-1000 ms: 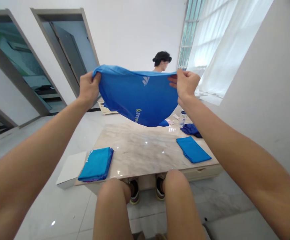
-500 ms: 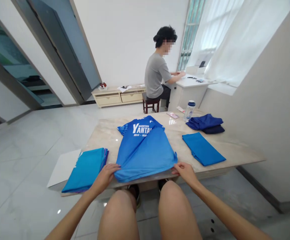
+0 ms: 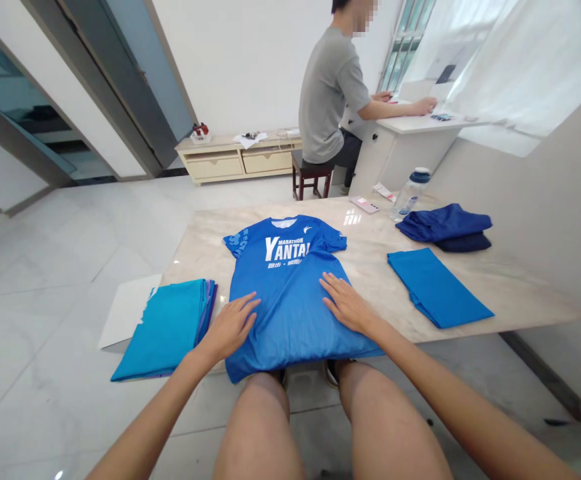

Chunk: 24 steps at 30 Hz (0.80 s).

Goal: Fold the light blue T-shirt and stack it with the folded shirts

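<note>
A blue T-shirt (image 3: 290,293) with white lettering lies front up on the marble-patterned table (image 3: 360,267), collar away from me, its hem hanging at the near edge. My left hand (image 3: 230,327) is over the shirt's left side with fingers stretched out. My right hand (image 3: 347,303) is spread on the shirt's right side, fingers apart. Neither hand holds anything. Left of my left hand lies a stack of folded teal and purple clothes (image 3: 165,327). To the right of the shirt is a folded blue garment (image 3: 440,287).
Dark blue clothes (image 3: 445,227) lie at the right back beside a water bottle (image 3: 410,193) and a pink phone (image 3: 365,205). A white board (image 3: 127,310) sits under the left stack. Beyond, a person in grey (image 3: 325,93) sits on a stool (image 3: 312,177) at a white desk (image 3: 410,143).
Both hands have let go of the shirt's hem and moved forward onto its body. The shirt now lies flatter, its right sleeve spread out. The view has shifted.
</note>
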### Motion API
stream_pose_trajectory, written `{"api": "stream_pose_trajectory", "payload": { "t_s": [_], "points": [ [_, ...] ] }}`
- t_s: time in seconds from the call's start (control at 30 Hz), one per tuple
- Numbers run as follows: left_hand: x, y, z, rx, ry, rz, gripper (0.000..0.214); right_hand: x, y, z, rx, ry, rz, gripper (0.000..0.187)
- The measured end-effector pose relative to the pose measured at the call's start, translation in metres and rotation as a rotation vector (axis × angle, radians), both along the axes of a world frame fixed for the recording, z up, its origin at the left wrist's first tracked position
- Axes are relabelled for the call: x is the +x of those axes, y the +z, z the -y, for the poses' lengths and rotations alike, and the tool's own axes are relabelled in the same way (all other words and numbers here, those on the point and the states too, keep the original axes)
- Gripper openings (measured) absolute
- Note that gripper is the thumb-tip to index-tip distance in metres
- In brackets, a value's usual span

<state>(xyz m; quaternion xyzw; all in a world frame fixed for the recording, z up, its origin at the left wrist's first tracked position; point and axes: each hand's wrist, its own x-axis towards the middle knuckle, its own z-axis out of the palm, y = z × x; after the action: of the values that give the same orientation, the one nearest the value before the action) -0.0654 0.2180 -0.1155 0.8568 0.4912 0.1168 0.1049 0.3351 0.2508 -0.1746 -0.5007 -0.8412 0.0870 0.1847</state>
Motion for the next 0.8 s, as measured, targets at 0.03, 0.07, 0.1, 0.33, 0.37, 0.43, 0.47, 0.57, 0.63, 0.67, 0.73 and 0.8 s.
{"api": "stream_pose_trajectory", "payload": {
  "t_s": [0.03, 0.07, 0.1, 0.33, 0.37, 0.43, 0.47, 0.57, 0.63, 0.67, 0.73, 0.8],
  "points": [
    [0.009, -0.009, -0.007, 0.027, 0.047, -0.010, 0.054, -0.003, -0.009, -0.001, -0.013, -0.011, 0.041, 0.065],
    [0.018, -0.020, -0.012, 0.048, 0.087, -0.021, 0.058, -0.003, -0.017, 0.000, -0.021, -0.033, 0.074, 0.067],
    [0.025, -0.031, -0.017, 0.060, 0.122, -0.032, 0.060, -0.001, -0.023, 0.003, -0.021, -0.059, 0.099, 0.068],
    [0.041, -0.076, -0.005, 0.121, 0.340, -0.071, 0.069, 0.034, -0.036, 0.039, 0.019, -0.140, 0.167, 0.072],
    [0.042, -0.078, 0.000, 0.131, 0.344, -0.072, 0.069, 0.036, -0.038, 0.045, 0.025, -0.146, 0.170, 0.072],
    [0.044, -0.081, 0.011, 0.148, 0.336, -0.068, 0.070, 0.038, -0.042, 0.057, 0.041, -0.161, 0.170, 0.072],
    [0.045, -0.082, 0.017, 0.158, 0.331, -0.061, 0.071, 0.038, -0.044, 0.062, 0.049, -0.167, 0.168, 0.072],
    [0.048, -0.085, 0.034, 0.196, 0.319, -0.024, 0.070, 0.040, -0.050, 0.079, 0.074, -0.171, 0.153, 0.071],
    [0.047, -0.081, 0.046, 0.210, 0.299, 0.000, 0.068, 0.043, -0.049, 0.091, 0.095, -0.163, 0.143, 0.067],
    [0.045, -0.078, 0.052, 0.209, 0.285, 0.013, 0.066, 0.046, -0.047, 0.098, 0.107, -0.156, 0.137, 0.065],
    [0.039, -0.067, 0.068, 0.193, 0.279, 0.039, 0.055, 0.052, -0.038, 0.113, 0.129, -0.157, 0.114, 0.057],
    [0.031, -0.055, 0.091, 0.153, 0.316, 0.069, 0.042, 0.060, -0.027, 0.131, 0.138, -0.214, 0.076, 0.045]
  ]
}}
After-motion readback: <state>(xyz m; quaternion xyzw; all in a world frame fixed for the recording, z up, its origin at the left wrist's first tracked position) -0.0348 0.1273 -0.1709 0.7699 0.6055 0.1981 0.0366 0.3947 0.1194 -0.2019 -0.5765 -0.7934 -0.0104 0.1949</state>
